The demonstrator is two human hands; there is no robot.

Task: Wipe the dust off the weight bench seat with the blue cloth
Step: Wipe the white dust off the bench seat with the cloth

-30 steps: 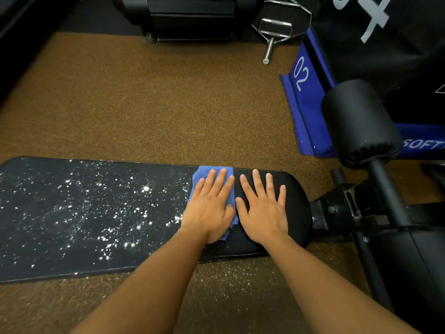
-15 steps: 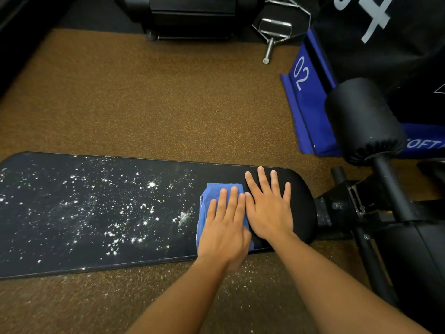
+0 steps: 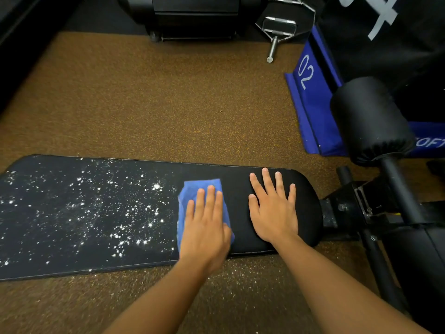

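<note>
A long black weight bench seat (image 3: 236, 189) runs left to right across the view. White dust specks cover its left part; the right end looks clean. My left hand (image 3: 204, 227) lies flat on the folded blue cloth (image 3: 199, 186), pressing it onto the seat at the edge of the dusty area. My right hand (image 3: 273, 208) rests flat on the clean right end with fingers spread, holding nothing. A gap of bare seat separates the two hands.
The bench's black frame and a round foam roller (image 3: 368, 119) stand at the right. A blue mat marked 02 (image 3: 310, 97) lies behind. A metal handle attachment (image 3: 277, 30) and a black machine (image 3: 192, 15) sit at the back. White dust lies on the brown floor (image 3: 168, 100).
My left hand has slid the cloth leftward along the seat, away from my right hand, and the clean strip has widened. My right hand has stayed in place.
</note>
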